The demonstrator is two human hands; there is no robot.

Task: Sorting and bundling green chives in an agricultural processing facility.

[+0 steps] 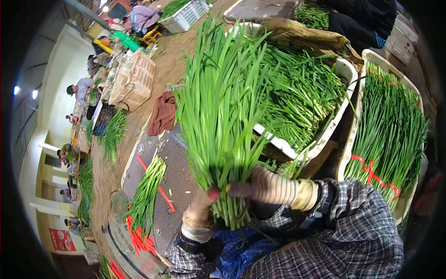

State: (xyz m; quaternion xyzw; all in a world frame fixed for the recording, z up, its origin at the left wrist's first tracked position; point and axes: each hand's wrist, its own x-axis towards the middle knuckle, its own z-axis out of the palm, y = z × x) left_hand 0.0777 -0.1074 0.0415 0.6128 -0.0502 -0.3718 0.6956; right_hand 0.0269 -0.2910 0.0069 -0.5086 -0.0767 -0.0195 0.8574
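Observation:
A thick bunch of garlic chives (223, 115) stands upright in front of me, leaves fanned out at the top and pale stems at the bottom. My left hand (198, 209), gloved, grips the stems from the left, its thumb across the front. From the right, my right hand (270, 186) in a striped glove closes on the same stems, thumb towards the other thumb. On the mesh-patterned table mat (177, 181) left of the bunch lies a smaller bundle of chives (148, 195), over a red tie strip (165, 198). More red strips (139, 239) are heaped by its leaf ends.
A white crate (343, 69) of loose chives stands behind the bunch. Right of it, another crate (348, 139) holds chives tied with red strips. A brown cloth (162, 113) lies at the mat's far edge. Several people work along the left; a person in dark clothes (359, 24) is at upper right.

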